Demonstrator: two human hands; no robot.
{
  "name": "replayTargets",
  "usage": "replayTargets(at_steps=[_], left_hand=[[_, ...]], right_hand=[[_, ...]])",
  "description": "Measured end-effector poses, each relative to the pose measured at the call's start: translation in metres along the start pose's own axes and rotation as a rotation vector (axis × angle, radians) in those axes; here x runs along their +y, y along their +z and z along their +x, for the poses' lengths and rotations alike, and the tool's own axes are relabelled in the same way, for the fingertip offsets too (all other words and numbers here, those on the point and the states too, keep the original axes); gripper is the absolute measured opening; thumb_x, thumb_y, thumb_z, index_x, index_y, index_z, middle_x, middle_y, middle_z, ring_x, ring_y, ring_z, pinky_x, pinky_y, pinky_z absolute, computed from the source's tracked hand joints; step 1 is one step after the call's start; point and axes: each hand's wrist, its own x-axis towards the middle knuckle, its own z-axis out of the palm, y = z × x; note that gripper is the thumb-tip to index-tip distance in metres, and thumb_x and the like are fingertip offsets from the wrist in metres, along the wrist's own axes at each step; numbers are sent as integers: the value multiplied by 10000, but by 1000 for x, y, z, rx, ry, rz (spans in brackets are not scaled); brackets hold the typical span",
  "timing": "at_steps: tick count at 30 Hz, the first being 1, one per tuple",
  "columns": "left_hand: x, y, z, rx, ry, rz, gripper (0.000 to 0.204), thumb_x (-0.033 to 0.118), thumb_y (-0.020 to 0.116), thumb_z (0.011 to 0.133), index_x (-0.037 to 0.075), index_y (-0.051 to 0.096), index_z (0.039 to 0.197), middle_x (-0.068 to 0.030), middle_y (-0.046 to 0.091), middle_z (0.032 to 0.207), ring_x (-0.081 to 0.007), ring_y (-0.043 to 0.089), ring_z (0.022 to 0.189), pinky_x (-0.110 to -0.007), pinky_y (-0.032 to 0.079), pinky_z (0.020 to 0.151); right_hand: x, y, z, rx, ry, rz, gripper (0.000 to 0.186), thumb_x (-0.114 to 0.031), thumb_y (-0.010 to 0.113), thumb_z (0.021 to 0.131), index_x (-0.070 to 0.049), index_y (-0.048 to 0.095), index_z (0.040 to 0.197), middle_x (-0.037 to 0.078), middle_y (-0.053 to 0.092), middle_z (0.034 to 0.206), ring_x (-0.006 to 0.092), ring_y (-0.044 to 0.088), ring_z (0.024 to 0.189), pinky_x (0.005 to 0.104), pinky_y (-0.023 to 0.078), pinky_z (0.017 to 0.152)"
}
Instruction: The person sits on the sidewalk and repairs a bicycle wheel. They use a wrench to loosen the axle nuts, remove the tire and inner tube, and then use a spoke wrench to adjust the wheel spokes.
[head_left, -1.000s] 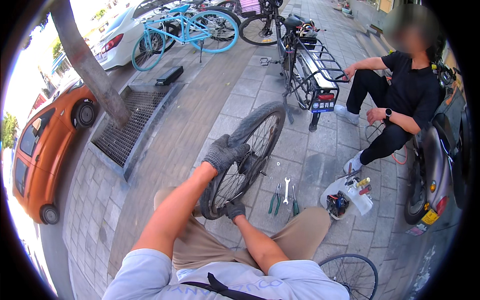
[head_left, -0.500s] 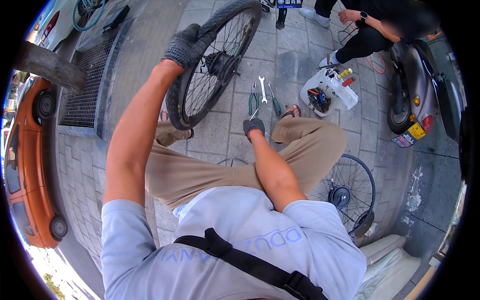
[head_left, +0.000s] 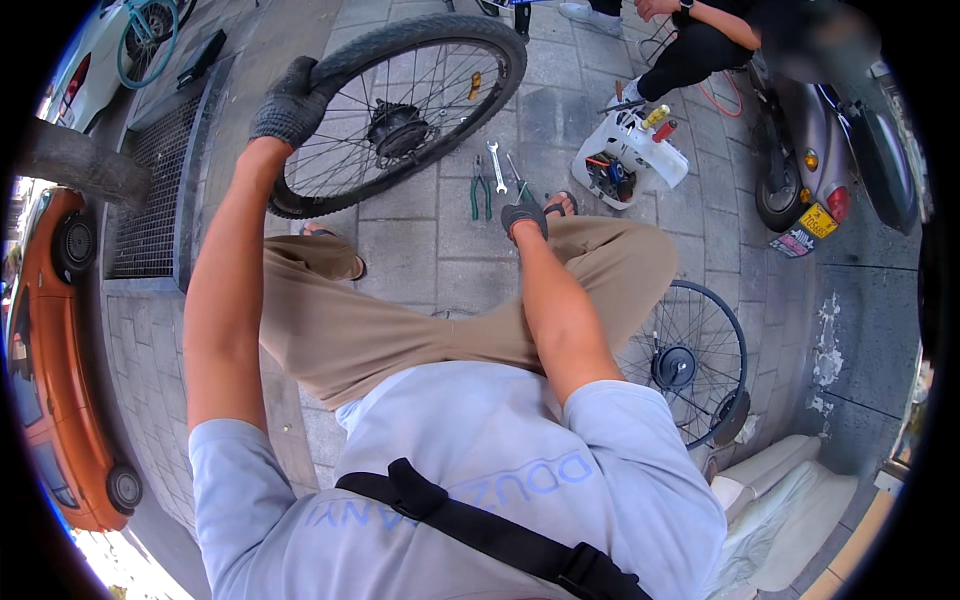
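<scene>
My gloved left hand (head_left: 292,105) grips the tyre of an upright, leaning bicycle wheel (head_left: 395,128) with a black hub. My gloved right hand (head_left: 524,219) has curled fingers near a green-handled screwdriver (head_left: 523,192) on the paving; what it holds is hidden. Left of the screwdriver lie a silver open-end wrench (head_left: 496,166) and green-handled pliers (head_left: 481,200). Just beyond, to the right, is a white plastic container (head_left: 652,160) full of tools. Another wheel (head_left: 676,367) lies by my right leg.
A person in dark trousers (head_left: 685,62) sits at the back right, near a grey scooter (head_left: 836,159). On the left are a tree trunk (head_left: 80,160), its metal grate (head_left: 150,230), an orange car (head_left: 60,370), a white car and a blue bicycle (head_left: 140,50). Pale cloth lies lower right.
My view tilted down. The held wheel swung leftward and leans over more. My right hand left the wheel's lower rim, showed a thin metal rod, and now sits by the screwdriver.
</scene>
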Motion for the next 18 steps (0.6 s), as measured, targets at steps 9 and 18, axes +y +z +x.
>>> replayTargets(at_steps=[9, 18], left_hand=[[28, -7, -8, -39, -33, -176, 607, 551, 758, 842, 52, 676, 1178, -246, 710, 1083, -429, 675, 1013, -464, 522, 914], [27, -15, -13, -122, -16, -82, 582, 637, 666, 882, 99, 707, 1099, -189, 726, 1028, -390, 688, 992, -454, 531, 862]], right_hand=[[26, -114, 71, -218, 48, -146, 521, -381, 601, 842, -60, 709, 1238, 165, 640, 1375, 355, 645, 1225, 446, 517, 1009], [-140, -190, -66, 587, -1157, 121, 838, -511, 769, 818, -86, 475, 1477, 235, 458, 1495, 424, 493, 1336, 482, 399, 1126]])
